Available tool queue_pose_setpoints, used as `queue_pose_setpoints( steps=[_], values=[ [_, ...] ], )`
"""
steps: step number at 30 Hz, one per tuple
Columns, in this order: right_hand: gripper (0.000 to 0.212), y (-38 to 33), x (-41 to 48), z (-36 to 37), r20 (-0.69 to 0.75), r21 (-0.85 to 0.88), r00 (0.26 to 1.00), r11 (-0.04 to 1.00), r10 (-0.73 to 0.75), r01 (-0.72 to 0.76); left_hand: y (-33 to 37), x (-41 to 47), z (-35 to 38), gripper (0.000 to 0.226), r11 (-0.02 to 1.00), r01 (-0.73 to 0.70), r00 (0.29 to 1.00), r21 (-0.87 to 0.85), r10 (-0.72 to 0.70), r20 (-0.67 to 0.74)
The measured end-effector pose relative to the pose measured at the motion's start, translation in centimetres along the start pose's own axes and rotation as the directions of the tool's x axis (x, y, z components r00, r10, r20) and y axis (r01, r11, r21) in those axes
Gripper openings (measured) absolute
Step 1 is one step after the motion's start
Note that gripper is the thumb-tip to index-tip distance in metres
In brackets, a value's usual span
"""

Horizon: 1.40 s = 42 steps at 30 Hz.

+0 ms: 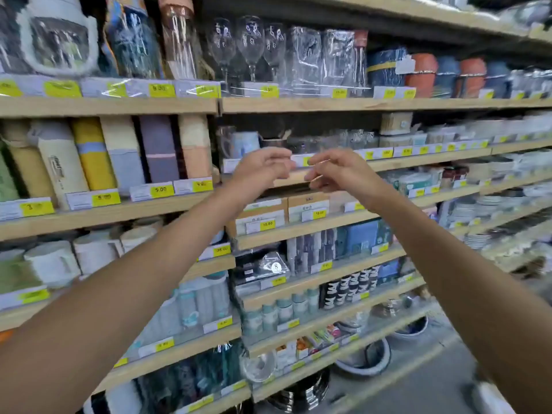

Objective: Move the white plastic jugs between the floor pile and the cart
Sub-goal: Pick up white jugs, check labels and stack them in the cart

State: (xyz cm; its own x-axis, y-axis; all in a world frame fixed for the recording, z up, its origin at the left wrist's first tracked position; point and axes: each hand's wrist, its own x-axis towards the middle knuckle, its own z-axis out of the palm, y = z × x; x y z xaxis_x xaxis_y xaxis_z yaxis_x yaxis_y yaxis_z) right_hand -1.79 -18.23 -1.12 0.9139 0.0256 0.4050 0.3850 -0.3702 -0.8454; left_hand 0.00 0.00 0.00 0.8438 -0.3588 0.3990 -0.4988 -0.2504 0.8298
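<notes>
Left hand (263,167) and right hand (339,171) level before the price-tagged shelf (418,161) — fingers loosely curled, grasping nothing — white jugs and cart outside view, neither hand nearer.

Both arms reach toward the wooden shelves (119,106). The left hand (263,168) and the right hand (337,171) hover close together at centre, fingers loosely curled, empty. Wine glasses (251,46) stand at 12 o'clock and white jugs (89,253) at 8 o'clock.
</notes>
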Motion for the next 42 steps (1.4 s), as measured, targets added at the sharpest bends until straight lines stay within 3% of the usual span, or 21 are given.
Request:
queue_pose_setpoints(
  steps=[4, 15, 27, 34, 42],
  values=[
    [0.01, 5.4, -0.5, -5.5, -0.013, -0.019, 0.998, 0.998, 0.066, -0.066, -1.9, 2.9, 7.4, 0.021, 0.998, 0.066, 0.997, -0.014, -0.066, 0.047],
    [0.014, 22.7, -2.7, -20.8, -0.022, -0.029, 0.96, 0.96, 0.279, -0.28, -7.0, 10.1, 30.5, 0.03, 0.975, 0.218, 0.964, -0.048, -0.207, 0.167],
    [0.013, 38.5, -3.6, -32.3, -0.074, 0.001, 0.878, 0.881, 0.472, -0.474, -13.2, 17.7, 47.7, 0.031, 0.956, 0.294, 0.874, 0.003, -0.27, 0.405],
    [0.013, 47.5, -0.6, -40.6, -0.161, 0.013, 0.803, 0.815, 0.574, -0.58, -17.8, 27.1, 59.1, 0.033, 0.958, 0.288, 0.814, 0.009, -0.25, 0.524],
    [0.015, 58.6, 2.2, -49.7, -0.286, 0.094, 0.634, 0.679, 0.719, -0.728, -22.2, 37.1, 72.4, 0.035, 0.937, 0.342, 0.649, 0.073, -0.292, 0.703]
  ],
)
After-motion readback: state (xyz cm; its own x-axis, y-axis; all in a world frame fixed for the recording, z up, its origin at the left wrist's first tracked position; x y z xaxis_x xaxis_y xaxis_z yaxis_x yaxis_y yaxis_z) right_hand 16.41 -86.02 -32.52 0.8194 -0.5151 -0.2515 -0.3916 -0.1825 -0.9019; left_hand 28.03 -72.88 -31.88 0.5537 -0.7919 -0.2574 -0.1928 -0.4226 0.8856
